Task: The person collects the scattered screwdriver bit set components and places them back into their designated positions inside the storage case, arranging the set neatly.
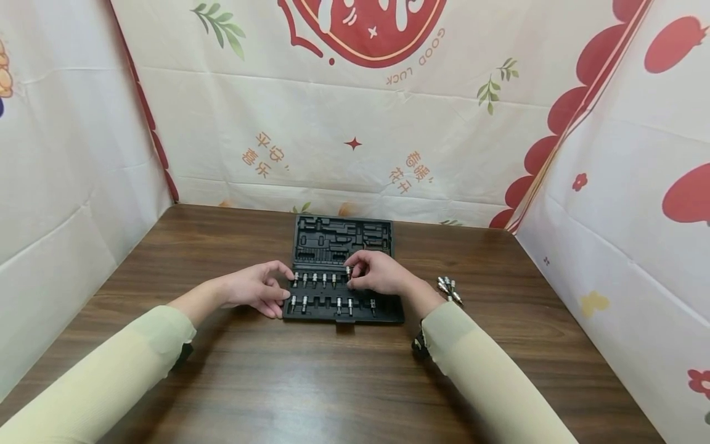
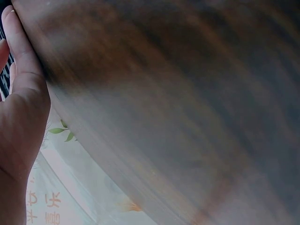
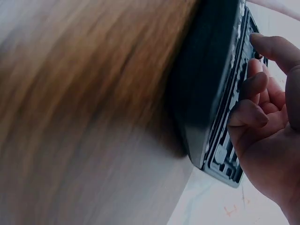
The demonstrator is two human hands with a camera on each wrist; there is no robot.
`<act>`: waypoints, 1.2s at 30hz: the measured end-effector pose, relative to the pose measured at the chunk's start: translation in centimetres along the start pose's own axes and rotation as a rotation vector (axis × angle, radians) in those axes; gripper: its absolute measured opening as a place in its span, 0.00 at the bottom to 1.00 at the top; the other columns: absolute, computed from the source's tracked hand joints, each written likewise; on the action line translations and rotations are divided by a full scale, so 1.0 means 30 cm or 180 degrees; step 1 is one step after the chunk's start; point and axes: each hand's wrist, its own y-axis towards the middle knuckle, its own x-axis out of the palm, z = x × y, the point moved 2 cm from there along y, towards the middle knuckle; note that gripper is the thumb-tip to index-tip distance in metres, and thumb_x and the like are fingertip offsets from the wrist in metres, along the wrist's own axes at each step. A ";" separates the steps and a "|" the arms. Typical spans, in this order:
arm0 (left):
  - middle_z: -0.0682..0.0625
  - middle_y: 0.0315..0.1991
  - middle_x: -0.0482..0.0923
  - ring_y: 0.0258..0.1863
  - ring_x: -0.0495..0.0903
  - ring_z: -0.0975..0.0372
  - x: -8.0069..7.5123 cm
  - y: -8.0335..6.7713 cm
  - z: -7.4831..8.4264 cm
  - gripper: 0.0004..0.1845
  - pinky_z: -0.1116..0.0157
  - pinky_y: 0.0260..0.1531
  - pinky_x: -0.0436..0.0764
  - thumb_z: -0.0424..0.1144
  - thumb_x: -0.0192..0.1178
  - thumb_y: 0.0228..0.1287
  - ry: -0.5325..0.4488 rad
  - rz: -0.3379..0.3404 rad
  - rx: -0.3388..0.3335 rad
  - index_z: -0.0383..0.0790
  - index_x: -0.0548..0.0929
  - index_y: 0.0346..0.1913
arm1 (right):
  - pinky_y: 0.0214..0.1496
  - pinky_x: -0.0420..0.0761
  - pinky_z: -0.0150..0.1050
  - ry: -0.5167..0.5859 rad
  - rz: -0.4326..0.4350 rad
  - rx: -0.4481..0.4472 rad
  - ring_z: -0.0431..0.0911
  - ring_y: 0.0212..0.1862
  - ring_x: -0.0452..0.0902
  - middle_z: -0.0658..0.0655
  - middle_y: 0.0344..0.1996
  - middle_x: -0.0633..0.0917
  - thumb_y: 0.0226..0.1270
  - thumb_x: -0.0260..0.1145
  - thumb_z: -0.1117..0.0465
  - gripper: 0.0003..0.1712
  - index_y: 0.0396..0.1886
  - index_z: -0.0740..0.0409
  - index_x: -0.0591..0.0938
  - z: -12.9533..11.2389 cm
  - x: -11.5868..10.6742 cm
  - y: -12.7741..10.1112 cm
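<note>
Head view gives me the clearest read: a black tool tray [image 1: 342, 271] lies flat on the wooden table [image 1: 333, 382], with two rows of small metal bits standing in its near slots. I judge the step in hand to be seating a bit into the upper row. The right hand [image 1: 376, 273] hovers over the right part of that row, fingers curled, thumb and forefinger pinching one bit [image 1: 348, 271] at its slot, though whether it is fully seated is too small to tell. The left hand [image 1: 256, 288] rests at the tray's left edge, fingers loosely bent against the rim as if bracing it; it grasps nothing that I can see. A small heap of loose bits [image 1: 448, 288] lies on the table just right of the tray, beside the right wrist. The next move, as I judge it, calls for pressing the pinched bit straight down without tipping its neighbours, while the bracing hand keeps the tray from sliding. The right wrist view confirms curled fingers [image 3: 251, 115] close over the tray [image 3: 220, 93].
</note>
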 end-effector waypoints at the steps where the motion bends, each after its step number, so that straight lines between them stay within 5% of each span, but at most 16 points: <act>1: 0.40 0.38 0.82 0.35 0.92 0.55 0.000 0.000 0.000 0.27 0.58 0.40 0.96 0.31 0.61 0.83 -0.0002 0.0000 0.0002 0.34 0.62 0.75 | 0.49 0.80 0.39 -0.0039 -0.0023 0.0027 0.43 0.41 0.78 0.50 0.41 0.85 0.73 0.78 0.58 0.23 0.63 0.57 0.84 -0.003 0.005 0.002; 22: 0.40 0.38 0.82 0.35 0.92 0.55 0.001 0.003 -0.001 0.27 0.58 0.40 0.96 0.31 0.60 0.83 -0.0024 0.0008 0.0016 0.34 0.62 0.75 | 0.54 0.81 0.42 -0.0115 -0.0171 0.0209 0.44 0.43 0.78 0.50 0.41 0.85 0.73 0.79 0.56 0.22 0.63 0.52 0.86 -0.008 0.024 0.018; 36: 0.40 0.39 0.82 0.35 0.92 0.55 -0.002 0.002 -0.004 0.28 0.58 0.40 0.96 0.31 0.61 0.83 -0.0014 0.0002 -0.0002 0.35 0.61 0.75 | 0.50 0.82 0.42 -0.0257 0.0060 0.0169 0.43 0.40 0.80 0.49 0.39 0.87 0.76 0.76 0.58 0.14 0.58 0.48 0.87 -0.010 0.023 0.017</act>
